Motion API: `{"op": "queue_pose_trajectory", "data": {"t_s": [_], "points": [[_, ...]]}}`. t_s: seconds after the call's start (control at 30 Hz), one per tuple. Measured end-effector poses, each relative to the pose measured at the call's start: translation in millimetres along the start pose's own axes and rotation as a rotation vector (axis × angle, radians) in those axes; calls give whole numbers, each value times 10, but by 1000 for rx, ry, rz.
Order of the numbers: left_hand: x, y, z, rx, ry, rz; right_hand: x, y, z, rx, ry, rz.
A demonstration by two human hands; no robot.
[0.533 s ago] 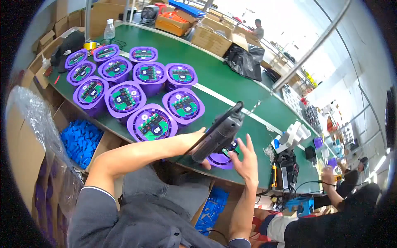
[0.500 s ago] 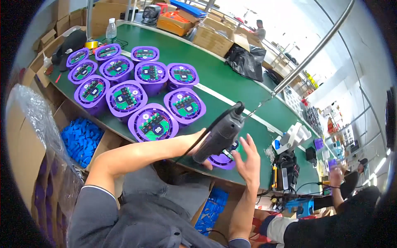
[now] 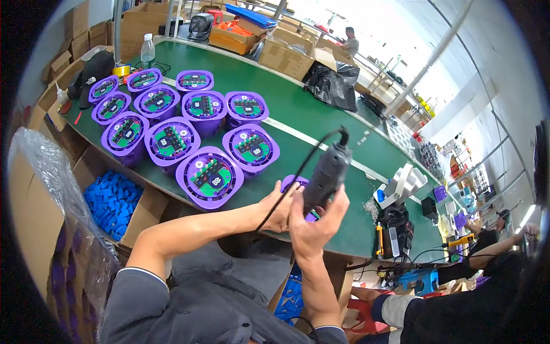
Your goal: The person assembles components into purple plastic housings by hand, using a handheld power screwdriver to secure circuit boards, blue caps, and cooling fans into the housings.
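My right hand (image 3: 314,229) is wrapped around the lower body of a black electric screwdriver (image 3: 331,169), its cord looping from the upper end. The screwdriver stands tilted over a purple housing (image 3: 294,182) at the bench's near edge. Its lower tip is hidden behind my fingers. My left hand (image 3: 275,211) grips the left side of that housing, some fingers out of sight. To the left stand several purple housings (image 3: 209,198) with round openings, each showing a green circuit board (image 3: 251,148).
The green bench (image 3: 286,94) carries a clear bottle (image 3: 148,51) at the far left. On the right lie small loose screws (image 3: 371,209), a white device (image 3: 401,186) and a yellow-handled tool (image 3: 379,241). Blue parts fill a carton (image 3: 140,221) below. A co-worker (image 3: 458,298) is at right.
My right hand, spread open before, has closed around the screwdriver. The screwdriver has tilted more upright and shifted slightly right. My left hand stays at the housing; the view has shifted a little.
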State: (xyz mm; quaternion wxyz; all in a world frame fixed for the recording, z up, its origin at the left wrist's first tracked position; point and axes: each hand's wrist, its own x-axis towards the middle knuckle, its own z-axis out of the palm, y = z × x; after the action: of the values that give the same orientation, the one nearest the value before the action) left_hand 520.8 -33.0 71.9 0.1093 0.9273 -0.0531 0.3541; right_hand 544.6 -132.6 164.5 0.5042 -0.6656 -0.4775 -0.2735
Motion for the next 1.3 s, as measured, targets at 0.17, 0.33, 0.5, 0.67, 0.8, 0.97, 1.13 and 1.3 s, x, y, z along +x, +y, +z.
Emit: {"op": "queue_pose_trajectory", "data": {"t_s": [0.17,0.33,0.5,0.67,0.8,0.97,1.13,1.3], "points": [[8,40,-26,82,-124,-66,84,381,-353,37,-1,124],[189,-55,-1,-66,-13,-357,14,750,-582,-61,270,232],[380,-293,-185,-1159,-261,-1090,54,852,-991,174,117,345],[46,-182,358,-2109,-318,-1255,118,854,-1187,327,1,431],[22,37,399,-2237,-8,-1415,77,846,-1150,470,-6,453],[-6,-98,428,-2118,61,-1426,4,854,-1022,429,-14,493],[90,-105,209,-1623,-128,-1497,57,828,-908,446,-97,492],[150,97,-144,-393,-97,-979,207,729,-859,598,-275,624]]}}
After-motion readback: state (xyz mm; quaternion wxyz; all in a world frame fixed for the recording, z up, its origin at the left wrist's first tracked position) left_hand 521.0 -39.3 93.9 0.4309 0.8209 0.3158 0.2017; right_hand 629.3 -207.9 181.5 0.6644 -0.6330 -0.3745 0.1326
